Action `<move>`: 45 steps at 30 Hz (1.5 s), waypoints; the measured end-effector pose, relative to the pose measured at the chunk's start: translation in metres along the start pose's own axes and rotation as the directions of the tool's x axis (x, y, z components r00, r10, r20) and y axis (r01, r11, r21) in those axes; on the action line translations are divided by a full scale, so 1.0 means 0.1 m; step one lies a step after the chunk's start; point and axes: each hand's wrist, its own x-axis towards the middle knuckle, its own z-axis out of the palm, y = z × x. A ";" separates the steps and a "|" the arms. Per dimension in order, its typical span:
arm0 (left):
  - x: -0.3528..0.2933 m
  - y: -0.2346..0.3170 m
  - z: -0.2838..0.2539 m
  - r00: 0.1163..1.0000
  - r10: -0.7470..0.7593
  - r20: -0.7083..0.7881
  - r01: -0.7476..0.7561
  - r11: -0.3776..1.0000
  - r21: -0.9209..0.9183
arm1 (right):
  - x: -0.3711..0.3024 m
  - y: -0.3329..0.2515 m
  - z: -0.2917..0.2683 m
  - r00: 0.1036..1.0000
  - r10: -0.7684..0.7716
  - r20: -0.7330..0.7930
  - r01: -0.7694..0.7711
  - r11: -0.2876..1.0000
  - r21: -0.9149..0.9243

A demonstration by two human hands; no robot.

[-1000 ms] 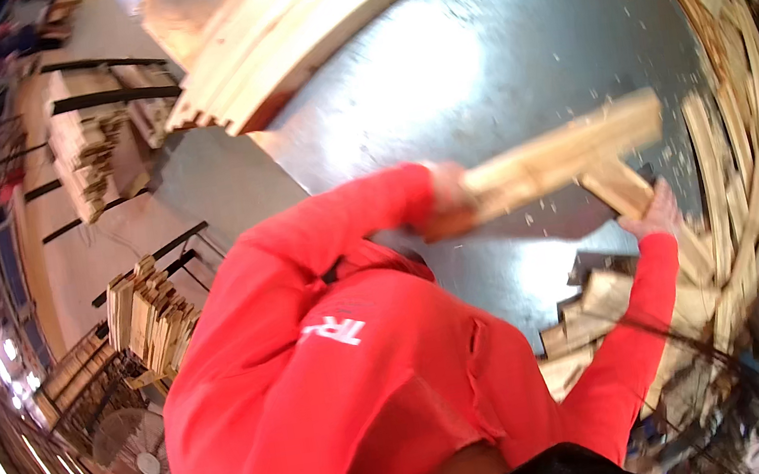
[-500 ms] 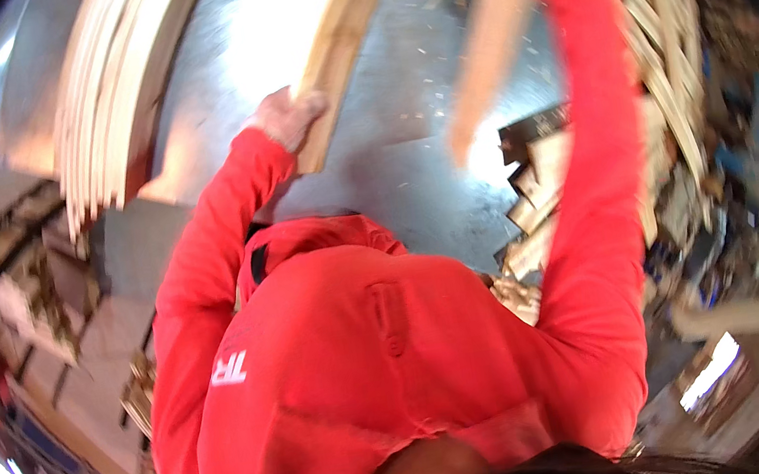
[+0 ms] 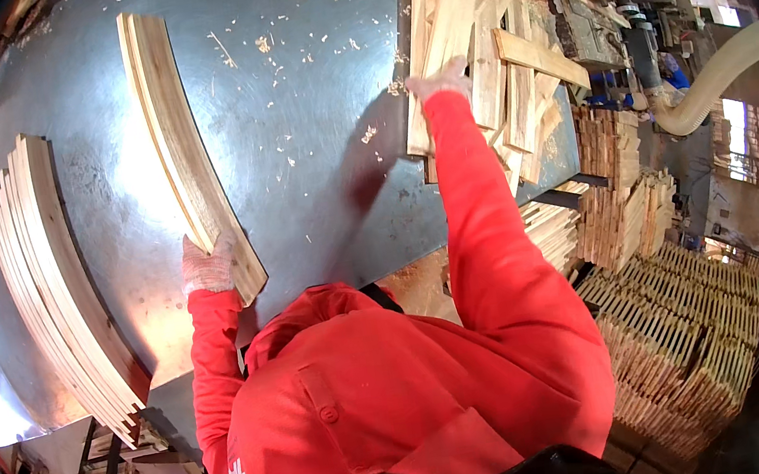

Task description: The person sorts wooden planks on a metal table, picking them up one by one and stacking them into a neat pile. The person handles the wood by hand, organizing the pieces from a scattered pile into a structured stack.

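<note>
Out of its blurred swing over the table (image 3: 287, 133), the right hand (image 3: 441, 83) has come onto the loose boards (image 3: 492, 90); whether it grips one cannot be told. The left hand (image 3: 209, 264) clasps the near end of a long board (image 3: 186, 148), which runs toward twelve o'clock; the loose boards lie at two, right hand nearer.

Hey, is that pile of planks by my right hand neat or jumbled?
Jumbled: the pale wooden plank pile by your right hand lies criss-crossed, overlapping at different angles.
</note>
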 end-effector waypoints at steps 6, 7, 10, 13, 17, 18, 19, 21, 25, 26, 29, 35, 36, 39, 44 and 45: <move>-0.01 -0.19 -0.11 0.999 -0.026 -0.036 0.024 0.998 -0.052 | -1.19 0.61 0.72 0.840 -0.528 0.125 0.345 0.698 0.628; -0.05 -0.16 -0.12 0.998 -0.041 -0.041 0.040 0.999 -0.007 | -1.43 0.66 0.91 0.759 -0.633 0.154 0.324 0.572 0.754; -0.10 -0.24 -0.12 0.991 0.117 -0.066 -0.115 0.993 0.038 | -1.84 0.37 1.35 0.255 -0.888 0.382 -0.209 0.335 0.919; -0.12 0.12 -0.10 1.000 -0.031 0.007 0.031 0.998 -0.057 | -2.02 -0.08 1.55 0.093 -0.842 0.532 -0.575 0.391 0.719; -0.12 0.20 -0.18 0.990 -0.097 -0.102 0.085 0.989 -0.117 | -2.10 -0.28 1.58 0.274 -0.869 0.412 0.289 0.483 0.827; -0.18 0.28 -0.19 0.993 -0.046 -0.108 0.044 0.999 -0.026 | -2.11 -0.31 1.49 0.327 -0.865 0.381 0.529 0.502 0.685; -0.19 0.33 -0.21 0.996 0.016 -0.092 -0.010 0.998 0.067 | -2.26 -0.47 1.26 0.307 -0.836 0.454 0.724 0.515 0.459; -0.19 0.36 -0.15 0.986 0.156 -0.066 -0.119 0.915 0.385 | -2.07 -0.64 1.16 -0.153 -0.776 0.612 0.774 0.291 0.563; -0.16 0.37 0.07 0.977 -0.067 -0.204 0.166 0.839 0.519 | -0.96 -1.62 0.65 -0.018 -0.986 0.166 0.981 0.014 0.193; -0.18 0.39 0.09 0.975 -0.075 -0.207 0.176 0.829 0.530 | -0.39 -1.97 0.54 -0.133 -0.990 -0.052 0.972 -0.120 -0.203; -0.14 0.54 0.07 0.973 -0.116 -0.199 0.208 0.811 0.547 | 0.73 -2.50 -0.07 0.305 -0.927 0.217 0.811 0.133 -0.570; -0.22 0.73 -0.02 0.917 -0.328 -0.228 0.399 0.737 0.546 | 0.54 -2.99 0.20 0.355 -0.799 0.485 0.826 0.025 -0.564; -0.23 0.69 -0.05 0.926 -0.302 -0.225 0.377 0.759 0.531 | 0.45 -2.90 0.22 0.270 -0.861 0.431 0.892 0.055 -0.449; -0.23 0.78 -0.28 0.929 -0.315 -0.193 0.369 0.772 0.517 | 0.17 -2.55 0.53 0.184 -0.861 0.474 0.969 0.078 -0.234; -0.42 0.26 -0.85 0.927 -0.269 -0.260 0.369 0.769 0.521 | -1.60 -1.63 1.63 0.180 -0.828 0.531 0.947 0.292 0.135; -0.48 -0.02 -0.97 0.942 -0.117 -0.316 0.287 0.768 0.573 | -2.16 -1.54 1.64 0.162 -0.800 0.578 0.919 0.335 0.206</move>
